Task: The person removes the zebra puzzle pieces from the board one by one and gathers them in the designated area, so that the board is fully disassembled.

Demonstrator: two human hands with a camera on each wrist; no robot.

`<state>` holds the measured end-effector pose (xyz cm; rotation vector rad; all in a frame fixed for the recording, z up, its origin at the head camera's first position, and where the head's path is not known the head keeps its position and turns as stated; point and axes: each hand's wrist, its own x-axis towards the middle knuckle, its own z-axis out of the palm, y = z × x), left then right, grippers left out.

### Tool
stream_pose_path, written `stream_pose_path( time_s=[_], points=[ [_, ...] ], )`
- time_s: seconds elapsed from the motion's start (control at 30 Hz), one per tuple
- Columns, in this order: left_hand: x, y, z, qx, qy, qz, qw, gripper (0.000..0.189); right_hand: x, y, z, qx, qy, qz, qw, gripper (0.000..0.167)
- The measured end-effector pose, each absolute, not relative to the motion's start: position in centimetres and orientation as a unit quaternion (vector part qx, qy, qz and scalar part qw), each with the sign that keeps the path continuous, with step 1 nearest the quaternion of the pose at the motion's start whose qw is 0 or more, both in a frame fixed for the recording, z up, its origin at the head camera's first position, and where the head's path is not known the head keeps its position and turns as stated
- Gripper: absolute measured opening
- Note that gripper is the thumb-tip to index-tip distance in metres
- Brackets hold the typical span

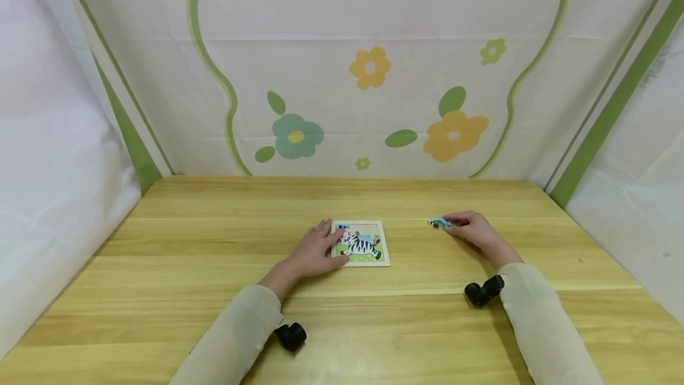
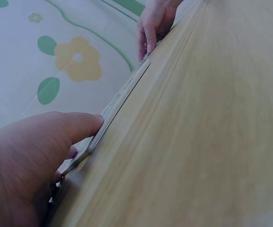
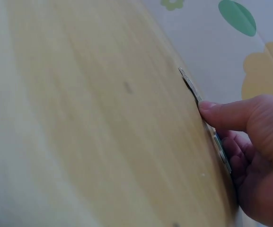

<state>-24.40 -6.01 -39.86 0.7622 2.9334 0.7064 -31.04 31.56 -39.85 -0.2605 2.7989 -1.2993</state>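
A square zebra jigsaw puzzle (image 1: 363, 248) in a pale frame lies flat on the table, with a bare patch showing in its upper right. My left hand (image 1: 317, 251) rests over its left side, fingers spread and fairly straight. In the left wrist view the thumb (image 2: 86, 125) presses on the near rim of the frame. To the right, my right hand (image 1: 472, 230) pinches a small blue and green puzzle piece (image 1: 439, 223) close over the table. The right wrist view shows the thumb (image 3: 216, 113) on the thin piece (image 3: 189, 84), seen edge-on; fingers partly hide it.
The wooden table (image 1: 401, 325) runs back to a white cloth backdrop (image 1: 331, 76) with flower prints. White cloth walls stand on both sides. Black wrist devices (image 1: 483, 291) are strapped at both sleeves.
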Motion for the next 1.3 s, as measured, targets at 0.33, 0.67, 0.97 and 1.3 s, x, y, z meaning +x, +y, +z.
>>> stream_pose_path(
  time_s=[0.33,0.67,0.97,1.3],
  points=[
    [-24.4,-6.0,-39.8,0.245,0.943,0.225,0.014,0.066,-30.9,31.5,-39.7,-0.087,0.904,-0.418,0.029,0.039],
    [-24.5,-5.9,-39.9,0.246,0.941,0.230,0.015,0.066,-30.8,31.5,-39.4,-0.081,0.902,-0.423,0.047,0.044],
    [-24.6,-6.0,-40.0,0.247,0.941,0.231,0.014,0.066,-30.9,31.2,-38.2,-0.117,0.915,-0.383,0.054,0.050],
    [-24.5,-6.1,-39.9,0.248,0.940,0.235,0.009,0.066,-30.5,30.3,-36.4,-0.116,0.920,-0.368,0.064,0.052]
  ],
)
